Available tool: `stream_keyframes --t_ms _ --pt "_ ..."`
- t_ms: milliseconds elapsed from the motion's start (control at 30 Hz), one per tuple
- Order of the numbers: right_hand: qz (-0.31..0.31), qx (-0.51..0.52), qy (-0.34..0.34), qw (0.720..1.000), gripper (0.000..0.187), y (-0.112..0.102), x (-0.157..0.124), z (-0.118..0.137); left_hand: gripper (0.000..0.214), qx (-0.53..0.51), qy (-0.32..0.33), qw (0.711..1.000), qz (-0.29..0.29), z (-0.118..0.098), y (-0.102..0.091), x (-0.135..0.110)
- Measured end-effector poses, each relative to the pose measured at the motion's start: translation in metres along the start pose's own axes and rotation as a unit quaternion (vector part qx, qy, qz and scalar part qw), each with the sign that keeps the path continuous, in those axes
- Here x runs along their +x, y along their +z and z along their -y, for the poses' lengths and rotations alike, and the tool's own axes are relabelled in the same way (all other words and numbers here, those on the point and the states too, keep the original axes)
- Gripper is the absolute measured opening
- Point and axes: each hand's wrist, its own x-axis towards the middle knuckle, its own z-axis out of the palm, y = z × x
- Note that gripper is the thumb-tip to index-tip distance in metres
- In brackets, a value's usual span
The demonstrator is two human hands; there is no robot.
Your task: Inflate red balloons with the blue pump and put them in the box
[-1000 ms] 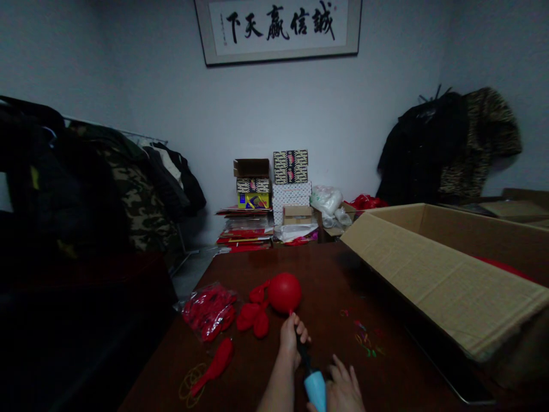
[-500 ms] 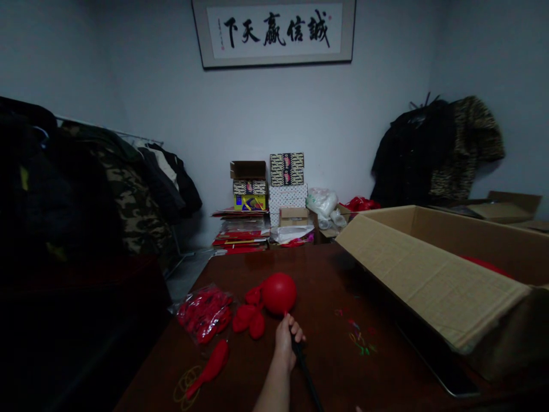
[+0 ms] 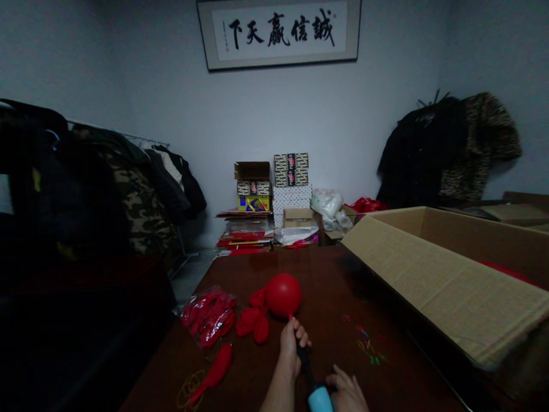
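Note:
My left hand (image 3: 294, 346) is closed round the neck of a partly inflated red balloon (image 3: 283, 295) and the black nozzle end of a hand pump. The balloon rests at or just above the table beyond my fingers. Toward me runs the pump's black shaft, ending in a light blue part (image 3: 319, 399) cut off by the lower edge. Beside that blue part is my right hand (image 3: 346, 390), its fingers spread and not wrapped round it. Several limp red balloons (image 3: 253, 324) lie left of the inflated one, and one long limp balloon (image 3: 214, 372) lies nearer me.
A clear bag of red balloons (image 3: 208, 316) lies on the dark table (image 3: 326, 266). Rubber bands (image 3: 189, 390) sit front left, and small coloured bands (image 3: 369, 349) right of centre. A large open cardboard box (image 3: 437, 286) takes up the right side. Stacked boxes (image 3: 291, 197) stand behind the table.
My right hand has come into view from below, along with the pump's blue part. The balloon looks slightly bigger. The whole view has shifted a little, with my left hand keeping its grip.

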Motion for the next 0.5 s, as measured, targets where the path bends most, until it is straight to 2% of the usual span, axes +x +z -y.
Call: stream_keyframes --t_ms 67,167,300,433,500 --pt "-0.004 -0.002 -0.03 1.0 0.041 -0.009 0.009 0.011 0.046 0.009 0.007 1.0 0.003 0.0 0.0 0.001" --pt "-0.017 0.008 -0.029 0.999 0.051 -0.016 0.017 0.022 0.047 0.018 0.016 1.0 0.0 0.0 0.001 0.002" --pt "-0.012 -0.001 -0.015 1.0 0.05 -0.01 0.016 0.023 0.045 0.015 0.005 1.0 0.003 -0.002 0.001 0.002" --pt "-0.042 -0.027 0.02 0.999 0.06 -0.002 0.008 0.023 0.043 0.013 0.014 1.0 0.006 -0.001 0.001 0.001" --pt "-0.038 -0.039 0.026 0.998 0.062 0.001 0.006 0.023 0.043 0.015 0.015 1.0 0.008 0.0 0.0 0.0"
